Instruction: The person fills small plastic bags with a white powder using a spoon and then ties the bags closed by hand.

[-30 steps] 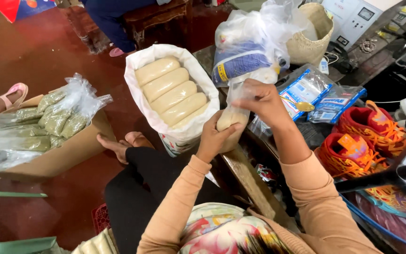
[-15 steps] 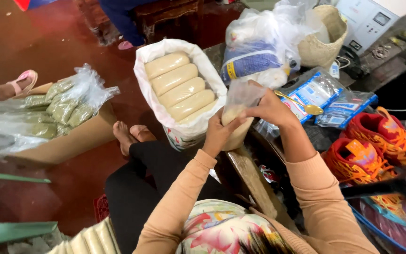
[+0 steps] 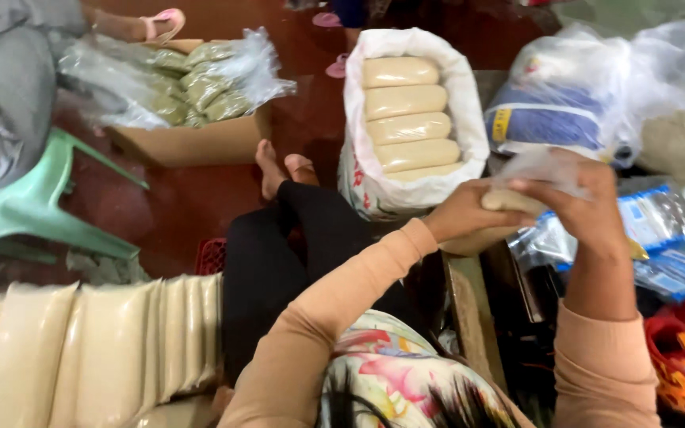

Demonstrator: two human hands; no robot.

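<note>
Your left hand (image 3: 469,214) is closed around the underside of a pale, dough-filled clear plastic bag (image 3: 501,208), and your right hand (image 3: 588,210) curls over its top with the fingers (image 3: 545,186) pinching the loose film that sticks up — both hands have hold of it. The bag sits in the air between your hands, just right of the white woven sack (image 3: 445,170) and above the brown wooden bench edge (image 3: 469,317). As far as your fingers let it show, its filled part runs roughly left to right, the loose plastic neck pointing up and to the right.

Room is tight here. The sack's rim lies just beside your left knuckles, with cream-coloured filled bags (image 3: 406,119) stacked crosswise inside it. To the right, a large clear bag with blue contents (image 3: 552,119) and flat blue-and-clear packets (image 3: 667,238) crowd close to your right wrist. Your black-clad legs (image 3: 295,254) fill the space below — the open red floor (image 3: 184,206) lies to the left, bounded by a cardboard box of greenish bagged goods (image 3: 192,111) and a green plastic chair (image 3: 33,198). A row of cream bags (image 3: 81,349) lines the lower left corner.
</note>
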